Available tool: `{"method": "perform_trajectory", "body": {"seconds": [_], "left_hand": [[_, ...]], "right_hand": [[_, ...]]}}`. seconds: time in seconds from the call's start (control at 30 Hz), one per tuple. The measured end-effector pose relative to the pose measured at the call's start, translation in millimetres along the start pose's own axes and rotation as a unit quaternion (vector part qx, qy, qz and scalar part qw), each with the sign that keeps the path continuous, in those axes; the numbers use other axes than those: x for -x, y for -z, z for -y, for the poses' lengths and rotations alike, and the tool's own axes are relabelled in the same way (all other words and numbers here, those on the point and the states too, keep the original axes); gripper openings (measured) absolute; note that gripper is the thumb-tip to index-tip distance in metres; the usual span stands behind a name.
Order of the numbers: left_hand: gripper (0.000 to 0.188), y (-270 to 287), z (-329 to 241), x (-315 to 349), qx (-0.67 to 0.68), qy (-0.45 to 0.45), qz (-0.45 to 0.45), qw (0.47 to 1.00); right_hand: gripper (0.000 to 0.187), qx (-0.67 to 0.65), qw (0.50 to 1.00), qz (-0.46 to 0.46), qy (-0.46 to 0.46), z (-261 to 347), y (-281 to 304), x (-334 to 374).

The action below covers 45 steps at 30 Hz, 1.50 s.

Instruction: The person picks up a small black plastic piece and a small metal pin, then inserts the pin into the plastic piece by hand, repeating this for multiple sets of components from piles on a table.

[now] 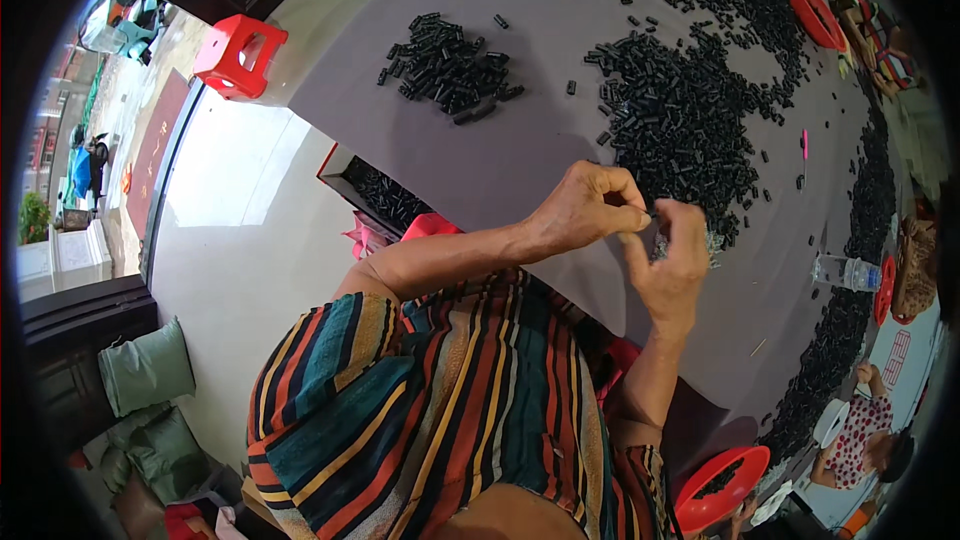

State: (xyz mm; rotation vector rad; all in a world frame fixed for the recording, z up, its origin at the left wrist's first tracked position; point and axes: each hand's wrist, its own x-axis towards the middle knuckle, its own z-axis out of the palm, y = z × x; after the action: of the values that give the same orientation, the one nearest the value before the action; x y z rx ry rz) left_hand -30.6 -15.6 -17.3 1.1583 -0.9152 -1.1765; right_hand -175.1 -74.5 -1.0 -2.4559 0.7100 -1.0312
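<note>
Over the near edge of the grey table (480, 165), my two hands meet fingertip to fingertip. My left hand (590, 208) is closed in a pinch, thumb against forefinger. My right hand (672, 268) is curled, its fingertips up against the left ones and slightly blurred. Whatever sits between the fingertips is too small to name. Just beyond the hands lies a large heap of short black plastic tubes (680, 120). A little pile of clear small pieces (713, 243) shows partly behind my right hand. Farther left is a smaller heap of black tubes (445, 70).
A box of black pieces (375, 190) stands below the table's left edge. Red basins (725, 490) and a clear plastic cup (848, 272) are on the right, near a long band of black pieces (830, 370). A pink pen (805, 145) lies nearby. Other people sit at the far right.
</note>
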Motion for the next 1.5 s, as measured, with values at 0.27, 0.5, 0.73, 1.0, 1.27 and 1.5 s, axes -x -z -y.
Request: {"method": "perform_trajectory", "body": {"seconds": [0.27,0.5,0.73,1.0,1.27,1.5], "left_hand": [[0.011,8.2,-2.5,-3.7,-0.084,0.044,0.025,0.995],[0.013,15.0,4.5,-8.9,-0.125,0.06,0.072,0.988],[0.013,15.6,1.9,-10.3,-0.115,0.092,0.081,0.986],[0.011,17.2,3.7,-12.5,-0.11,0.083,0.096,0.986],[0.006,44.7,6.6,-26.6,-0.091,-0.023,0.005,0.996],[0.01,83.6,-12.7,-33.6,-0.461,-0.139,-0.223,0.848]], "right_hand": [[0.033,0.134,0.991,0.015,0.02,-0.8,-22.9,10.2],[0.032,0.072,0.997,-0.01,-0.016,-5.9,-41.3,20.2],[0.032,0.059,0.997,-0.036,-0.032,-7.7,-48.2,22.6],[0.03,0.061,0.997,-0.042,-0.029,-7.4,-47.5,24.5],[0.011,-0.046,0.983,0.08,-0.16,-26.7,11.7,0.8],[0.008,0.024,0.979,0.105,-0.171,-46.1,14.8,8.0]]}}
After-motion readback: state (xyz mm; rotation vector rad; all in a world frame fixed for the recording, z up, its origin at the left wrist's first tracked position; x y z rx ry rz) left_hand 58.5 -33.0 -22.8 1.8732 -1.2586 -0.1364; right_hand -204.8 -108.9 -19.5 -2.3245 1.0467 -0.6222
